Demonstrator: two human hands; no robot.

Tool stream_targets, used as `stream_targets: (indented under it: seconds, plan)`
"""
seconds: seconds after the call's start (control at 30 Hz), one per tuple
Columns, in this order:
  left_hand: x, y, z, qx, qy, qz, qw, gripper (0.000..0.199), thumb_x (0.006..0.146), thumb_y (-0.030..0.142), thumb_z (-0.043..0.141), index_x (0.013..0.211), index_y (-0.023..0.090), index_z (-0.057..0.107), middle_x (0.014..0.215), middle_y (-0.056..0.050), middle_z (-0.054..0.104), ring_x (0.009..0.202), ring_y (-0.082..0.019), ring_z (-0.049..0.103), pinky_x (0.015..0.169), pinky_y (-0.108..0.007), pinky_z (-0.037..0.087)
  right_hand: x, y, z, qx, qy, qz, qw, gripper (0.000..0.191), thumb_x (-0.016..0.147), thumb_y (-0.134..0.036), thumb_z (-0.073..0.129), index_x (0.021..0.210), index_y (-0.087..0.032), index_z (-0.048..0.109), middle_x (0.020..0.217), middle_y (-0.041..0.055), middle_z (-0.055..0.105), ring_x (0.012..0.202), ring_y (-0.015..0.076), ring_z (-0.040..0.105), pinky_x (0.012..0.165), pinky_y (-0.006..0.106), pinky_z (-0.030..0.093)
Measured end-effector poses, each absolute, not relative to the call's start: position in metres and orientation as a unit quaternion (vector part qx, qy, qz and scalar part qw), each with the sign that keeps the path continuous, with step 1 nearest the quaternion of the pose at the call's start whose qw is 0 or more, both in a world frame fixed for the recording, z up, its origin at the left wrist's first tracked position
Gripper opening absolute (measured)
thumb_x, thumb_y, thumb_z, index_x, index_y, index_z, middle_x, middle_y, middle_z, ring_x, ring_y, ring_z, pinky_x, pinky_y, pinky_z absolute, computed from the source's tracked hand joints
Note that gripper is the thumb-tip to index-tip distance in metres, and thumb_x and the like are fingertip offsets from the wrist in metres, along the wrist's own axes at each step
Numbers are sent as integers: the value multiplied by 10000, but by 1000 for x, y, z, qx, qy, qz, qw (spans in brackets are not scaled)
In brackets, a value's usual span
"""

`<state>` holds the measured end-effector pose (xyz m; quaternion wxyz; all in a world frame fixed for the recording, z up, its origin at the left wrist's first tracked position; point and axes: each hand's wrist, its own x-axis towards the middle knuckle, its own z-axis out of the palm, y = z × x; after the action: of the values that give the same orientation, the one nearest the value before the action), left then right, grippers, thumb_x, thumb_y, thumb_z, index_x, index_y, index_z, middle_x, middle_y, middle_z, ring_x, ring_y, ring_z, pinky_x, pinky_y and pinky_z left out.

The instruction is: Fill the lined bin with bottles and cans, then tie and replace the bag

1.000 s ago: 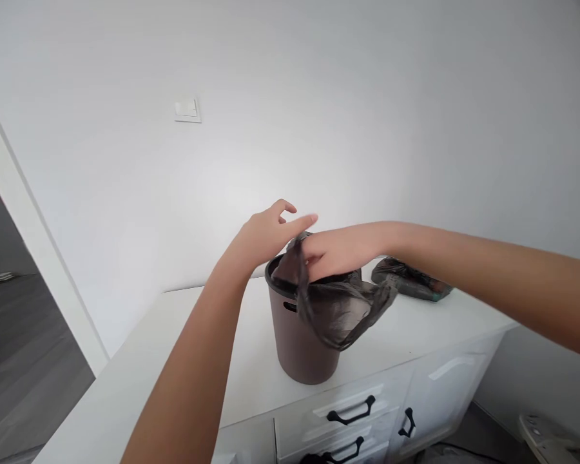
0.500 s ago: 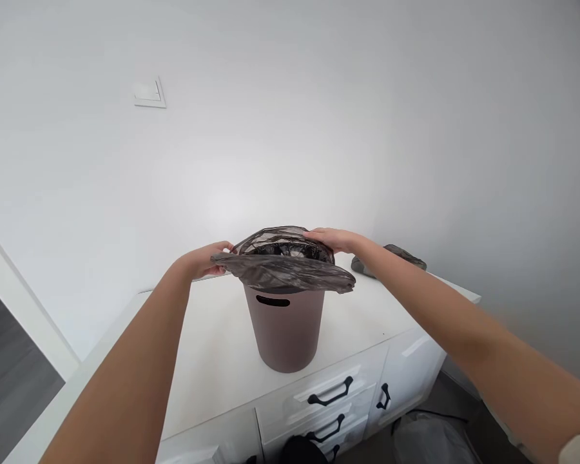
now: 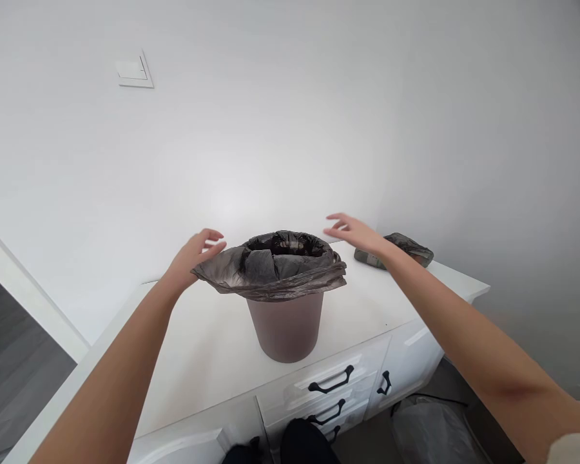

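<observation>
A mauve trash bin [image 3: 286, 332] stands upright on the white cabinet top. Over its rim hangs a dark, see-through trash bag [image 3: 270, 277], lining the inside and folded down outside, with a loose flap sticking out to the left. My left hand [image 3: 196, 252] is at that flap, fingers apart and not closed on it; whether it touches the plastic I cannot tell. Above and to the right of the bin, my right hand [image 3: 350, 230] is in the air, fingers spread, holding nothing. The bag covers the bin's handle slot.
A roll of dark bags [image 3: 396, 251] lies on the cabinet [image 3: 203, 361] to the right, partly behind my right forearm. Black handles [image 3: 332, 379] project from the cabinet front. A light switch [image 3: 134, 71] is on the wall. A clear plastic bag [image 3: 430, 432] sits on the floor.
Both hands have let go of the bag's edge and moved outward, the right one up. The bag's back edge now lies folded over the rim, and its front covers the handle slot.
</observation>
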<state>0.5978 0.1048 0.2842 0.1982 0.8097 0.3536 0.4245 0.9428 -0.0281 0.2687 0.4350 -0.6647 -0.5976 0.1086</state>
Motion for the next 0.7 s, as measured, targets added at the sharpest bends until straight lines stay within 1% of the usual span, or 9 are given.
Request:
stream_targets:
  seconds: [0.07,0.13,0.2,0.3,0.4,0.47,0.57,0.63,0.7]
  plan:
    - [588,71,282,836,285,448,138,383,900,581,517,1080,279,669,1161,-74,697,1092,-287,633,905,-390,571,937,-62,261,-576,-640,-21,508,444,947,-584,537,1270,-291,619,1237,89,674,1169,276,623,995,453,517]
    - [582,36,273,876,198,432,75,339,921,549,533,1121,311,670,1236,-60,683,1134,-293,625,967,-415,544,923,-91,246,-500,-713,-92,483,426,925,-569,600,1252,-297,616,1282,93,652,1206,285,593,1012,461,484]
    - [581,9,260,900,150,409,2,314,898,530,614,1122,318,675,1196,-62,700,1099,-291,648,949,-415,543,908,-110,230,-454,-772,-164,414,350,914,-472,671,1210,-291,627,1196,79,690,1130,270,610,974,443,467]
    - [587,-7,238,908,134,387,-90,300,885,477,677,1115,287,665,1113,-76,717,1001,-266,682,863,-383,559,896,-118,210,-417,-791,-290,342,138,979,-192,555,1051,-264,649,953,36,726,914,208,615,835,380,443]
    - [592,-1,213,906,137,376,-136,253,919,416,640,1116,257,646,1101,-98,706,945,-244,689,788,-357,564,903,-114,195,-432,-768,-368,297,294,971,-50,441,877,-241,644,831,27,710,787,186,583,737,358,412]
    - [591,7,196,910,148,362,-136,226,935,400,608,1102,249,630,1109,-108,697,932,-239,690,773,-357,566,914,-115,188,-478,-756,-367,256,303,959,-52,444,849,-236,658,837,46,715,799,208,599,727,371,424]
    - [585,15,180,895,178,397,-97,223,918,403,615,1065,243,569,1122,-116,681,1001,-259,685,796,-384,575,929,-124,188,-535,-770,-268,221,215,934,-137,518,899,-242,702,944,84,740,887,265,651,733,407,488]
    - [584,18,183,847,207,483,-74,258,897,416,631,1067,251,530,1162,-117,662,1105,-283,654,889,-440,564,936,-131,196,-558,-765,-181,268,154,940,-265,570,950,-269,723,1046,83,743,966,294,672,749,421,532]
    - [591,22,199,791,239,561,-47,317,893,466,624,1118,262,530,1263,-119,625,1232,-304,589,1026,-500,503,939,-129,210,-569,-731,-121,356,219,960,-429,570,1058,-311,727,1150,66,727,1080,314,660,820,442,556]
